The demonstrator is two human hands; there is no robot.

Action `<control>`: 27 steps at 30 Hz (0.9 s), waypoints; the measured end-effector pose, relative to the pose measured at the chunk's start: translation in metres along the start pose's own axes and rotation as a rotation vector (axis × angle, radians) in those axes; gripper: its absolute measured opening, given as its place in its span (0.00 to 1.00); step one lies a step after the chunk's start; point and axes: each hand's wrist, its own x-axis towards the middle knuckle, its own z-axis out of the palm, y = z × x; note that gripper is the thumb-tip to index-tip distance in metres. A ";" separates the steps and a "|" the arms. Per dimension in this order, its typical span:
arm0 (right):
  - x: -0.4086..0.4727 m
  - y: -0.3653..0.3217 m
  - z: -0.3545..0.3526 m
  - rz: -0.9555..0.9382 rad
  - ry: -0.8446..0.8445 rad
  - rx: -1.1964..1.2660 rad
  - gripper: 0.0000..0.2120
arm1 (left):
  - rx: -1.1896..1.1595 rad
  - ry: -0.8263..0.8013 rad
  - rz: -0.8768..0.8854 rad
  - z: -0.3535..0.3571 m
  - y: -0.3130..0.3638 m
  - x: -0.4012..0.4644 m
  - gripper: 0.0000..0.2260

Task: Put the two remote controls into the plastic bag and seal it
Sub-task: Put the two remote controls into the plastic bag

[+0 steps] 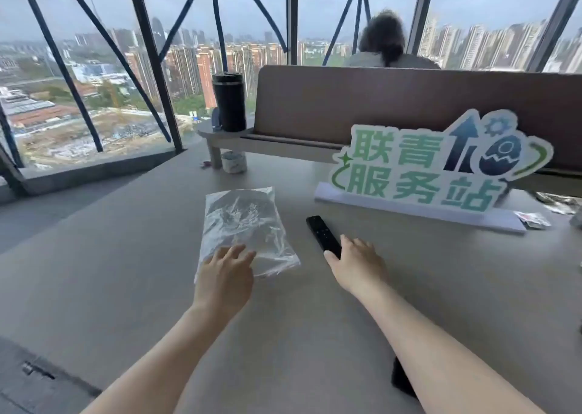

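A clear, crinkled plastic bag (244,224) lies flat on the grey table (126,272). My left hand (226,272) rests on the bag's near end with its fingers spread. A slim black remote control (321,232) lies to the right of the bag, pointing away from me. My right hand (357,261) covers the remote's near end with its fingers apart; I cannot tell whether it grips. A second dark object (401,377), perhaps the other remote, shows partly beneath my right forearm near the table's front.
A green and white lettered sign (425,168) stands on a white base behind the remote. Small wrappers (535,220) lie at the far right. A black tumbler (230,102) sits on a raised shelf, with a brown divider (346,105) and a seated person behind it.
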 end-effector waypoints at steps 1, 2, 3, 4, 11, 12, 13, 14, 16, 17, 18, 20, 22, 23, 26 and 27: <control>-0.001 -0.003 0.001 0.016 0.012 -0.016 0.21 | 0.036 -0.020 0.025 -0.003 -0.003 0.000 0.11; -0.001 -0.004 0.003 0.039 0.040 -0.027 0.19 | 0.084 0.009 0.024 -0.004 -0.004 -0.001 0.08; -0.001 -0.005 0.006 0.062 0.052 -0.031 0.18 | 0.100 0.003 0.035 -0.003 -0.005 -0.001 0.06; -0.003 -0.008 0.005 0.090 0.042 -0.024 0.18 | 0.106 -0.027 0.034 -0.008 -0.003 -0.001 0.05; -0.030 0.009 -0.024 0.197 -0.083 0.327 0.12 | -0.094 -0.077 0.132 -0.024 0.014 -0.003 0.11; -0.040 0.015 -0.034 0.212 -0.049 0.466 0.13 | -0.133 -0.085 0.136 -0.027 0.022 -0.003 0.12; -0.051 0.022 -0.045 0.225 -0.002 0.612 0.12 | -0.168 -0.078 0.143 -0.030 0.030 -0.003 0.12; -0.066 0.030 -0.058 0.236 0.029 0.751 0.11 | -0.208 -0.077 0.147 -0.033 0.040 -0.003 0.12; -0.096 0.047 -0.083 0.263 0.018 0.935 0.10 | -0.295 -0.055 0.142 -0.040 0.061 -0.002 0.11; -0.111 0.053 -0.096 0.269 -0.018 0.970 0.12 | -0.331 -0.029 0.137 -0.043 0.073 -0.001 0.11; -0.126 0.058 -0.107 0.274 -0.067 0.975 0.13 | -0.353 -0.006 0.126 -0.047 0.084 -0.001 0.11; -0.146 0.066 -0.121 0.296 -0.153 0.920 0.15 | -0.381 0.023 0.093 -0.055 0.108 -0.004 0.12; -0.156 0.070 -0.123 0.298 -0.202 0.862 0.16 | -0.409 0.027 0.095 -0.061 0.130 -0.010 0.12; -0.157 0.070 -0.119 0.290 -0.215 0.850 0.17 | -0.419 0.021 0.115 -0.063 0.140 -0.015 0.12; -0.157 0.065 -0.103 0.264 -0.205 0.833 0.18 | -0.430 -0.010 0.175 -0.067 0.163 -0.030 0.12; -0.157 0.063 -0.097 0.253 -0.210 0.861 0.15 | -0.439 -0.012 0.182 -0.067 0.168 -0.034 0.12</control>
